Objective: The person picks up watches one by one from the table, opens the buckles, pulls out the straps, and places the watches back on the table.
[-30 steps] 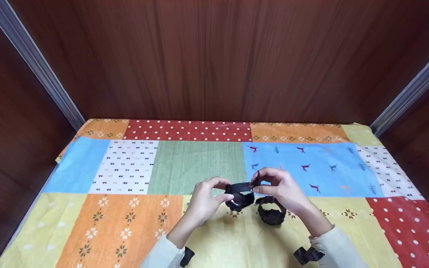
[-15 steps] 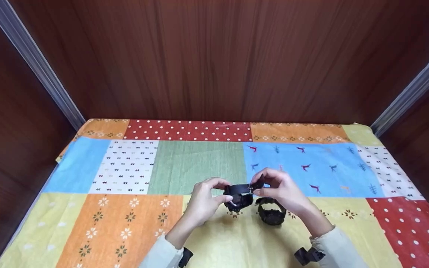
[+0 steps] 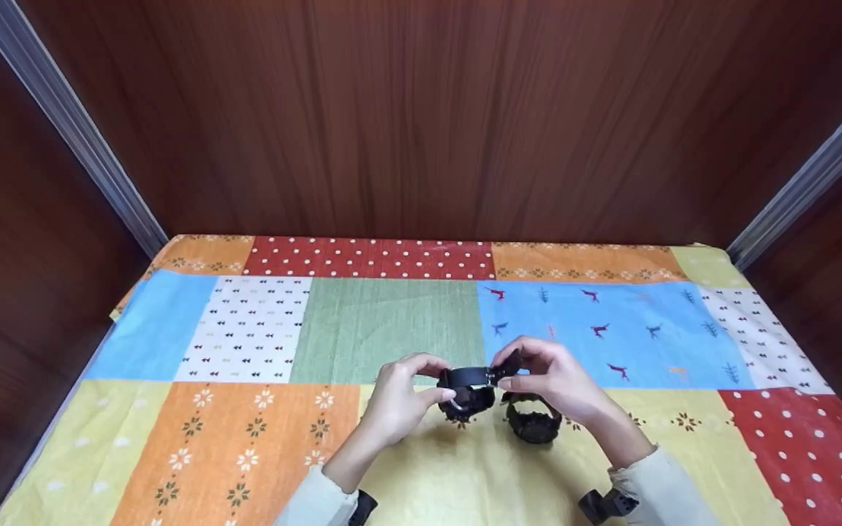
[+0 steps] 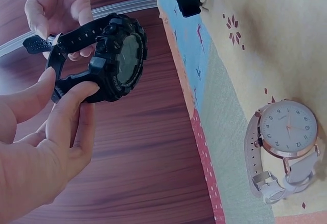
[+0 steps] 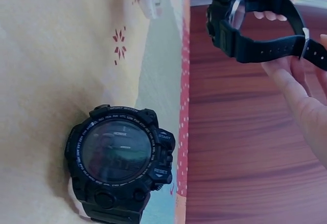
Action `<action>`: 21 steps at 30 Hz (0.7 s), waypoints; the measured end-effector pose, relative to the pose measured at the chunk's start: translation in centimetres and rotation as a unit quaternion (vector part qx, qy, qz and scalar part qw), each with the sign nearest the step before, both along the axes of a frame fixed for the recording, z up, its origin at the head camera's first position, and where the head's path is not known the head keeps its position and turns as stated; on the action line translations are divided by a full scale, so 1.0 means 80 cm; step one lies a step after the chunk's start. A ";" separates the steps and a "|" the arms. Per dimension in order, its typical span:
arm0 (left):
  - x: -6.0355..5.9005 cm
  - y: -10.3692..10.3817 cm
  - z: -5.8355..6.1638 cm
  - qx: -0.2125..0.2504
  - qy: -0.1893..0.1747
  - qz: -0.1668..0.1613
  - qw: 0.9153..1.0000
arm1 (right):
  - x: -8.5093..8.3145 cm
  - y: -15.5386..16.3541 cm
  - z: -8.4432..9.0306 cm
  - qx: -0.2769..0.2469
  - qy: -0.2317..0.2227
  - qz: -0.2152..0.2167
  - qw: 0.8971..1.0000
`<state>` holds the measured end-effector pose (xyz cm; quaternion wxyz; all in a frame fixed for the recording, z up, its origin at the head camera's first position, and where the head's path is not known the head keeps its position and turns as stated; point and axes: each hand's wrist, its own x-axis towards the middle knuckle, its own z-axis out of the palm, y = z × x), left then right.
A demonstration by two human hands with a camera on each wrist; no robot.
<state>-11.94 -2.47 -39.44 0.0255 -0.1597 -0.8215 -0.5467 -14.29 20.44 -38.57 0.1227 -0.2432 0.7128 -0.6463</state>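
Observation:
A black digital wristwatch (image 3: 468,378) is held between both hands above the table, its strap looped through the buckle (image 5: 305,42). My left hand (image 3: 397,398) grips it near the case, thumb and fingers on either side of the strap. The right hand (image 3: 556,376) pinches the loose strap end (image 4: 38,45) beyond the buckle. In the left wrist view, the watch's round face (image 4: 129,59) points away from the left hand. Below the right hand, a second black digital watch (image 5: 117,152) rests on the tablecloth with its strap closed.
A white-strapped watch with a rose-gold case (image 4: 288,127) lies on the cloth, hidden behind the left hand in the head view. The patchwork tablecloth (image 3: 392,321) covers the table. Dark wood panels (image 3: 421,117) stand behind it and at both sides.
Both hands and the held watch have come down slightly. The loose strap end, upright at first, now tilts to the right in the right hand's fingers.

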 end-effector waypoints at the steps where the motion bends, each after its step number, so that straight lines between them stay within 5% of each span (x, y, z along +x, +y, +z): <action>1: 0.000 0.000 -0.001 -0.002 0.000 -0.001 1.000 | 0.000 0.000 0.000 0.001 0.002 0.000 1.000; 17: 0.000 0.001 0.003 -0.001 -0.042 0.010 0.999 | 0.006 -0.004 -0.002 -0.007 -0.003 -0.037 0.999; 21: 0.000 0.007 0.002 -0.023 -0.028 0.011 0.999 | 0.008 -0.009 -0.001 0.006 -0.015 -0.057 0.998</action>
